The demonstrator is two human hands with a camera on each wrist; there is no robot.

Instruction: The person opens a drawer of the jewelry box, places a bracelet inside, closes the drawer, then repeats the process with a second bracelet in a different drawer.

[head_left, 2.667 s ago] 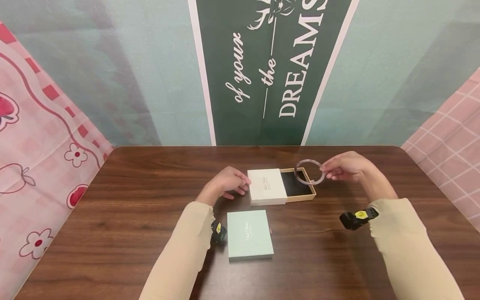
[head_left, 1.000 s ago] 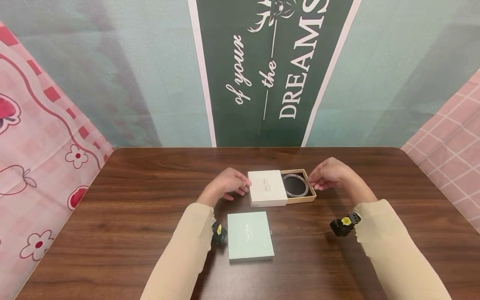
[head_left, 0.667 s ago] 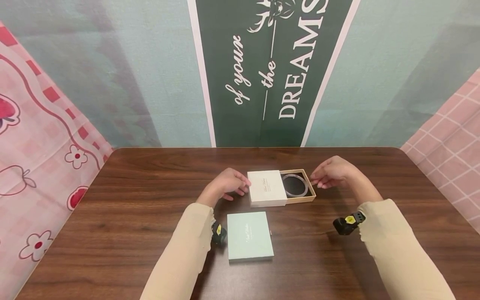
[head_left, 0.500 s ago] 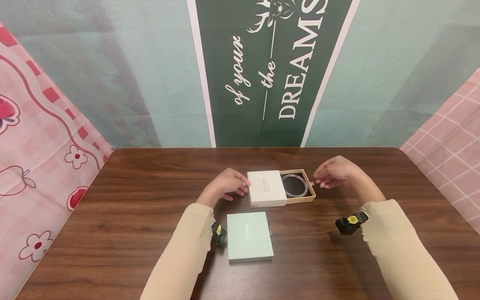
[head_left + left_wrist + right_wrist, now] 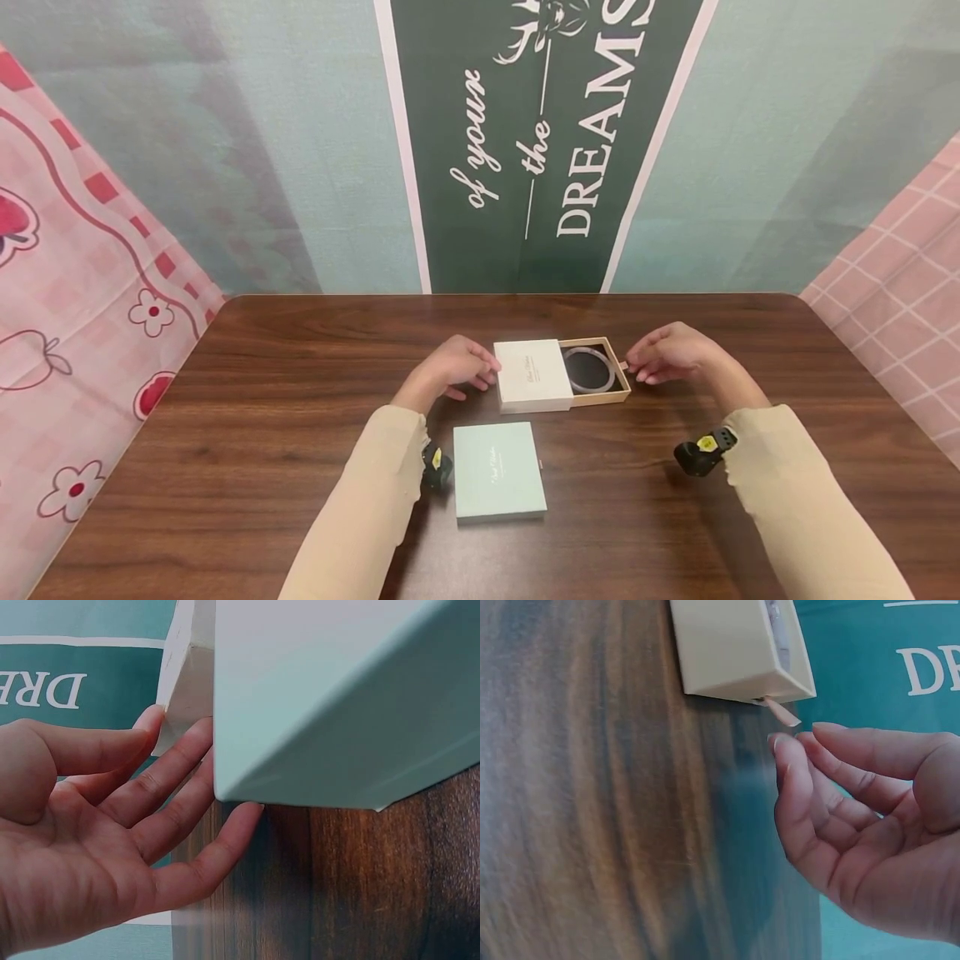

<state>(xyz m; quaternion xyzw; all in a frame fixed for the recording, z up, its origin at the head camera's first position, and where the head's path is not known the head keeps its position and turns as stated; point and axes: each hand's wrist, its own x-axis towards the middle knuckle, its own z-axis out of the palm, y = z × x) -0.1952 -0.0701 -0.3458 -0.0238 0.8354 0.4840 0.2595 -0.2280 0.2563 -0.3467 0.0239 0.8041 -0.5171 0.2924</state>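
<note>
A white sleeve box [image 5: 532, 375] lies near the table's back half, its tan drawer [image 5: 609, 397] pulled partly out to the right. Inside the drawer, on a black lining, rests a pale translucent bangle [image 5: 591, 391]. My left hand [image 5: 457, 367] is at the sleeve's left end, fingertips touching its edge with relaxed fingers. By the drawer's right end is my right hand [image 5: 671, 354], fingers loosely bent. In the right wrist view, a small ribbon pull tab [image 5: 782, 712] sticks out just short of the thumb and index fingertips, which look apart from it.
A mint-green box [image 5: 500, 471], closed, lies on the brown wooden table [image 5: 300, 483] in front of the white one, beside the left forearm. A printed green cloth [image 5: 517, 250] hangs behind the table's back edge. Pink cloths hang at both sides.
The right hand lowered the bangle into the drawer and let go of it. It then drew back rightward and now hovers lower by the pull tab. The left hand stayed in place.
</note>
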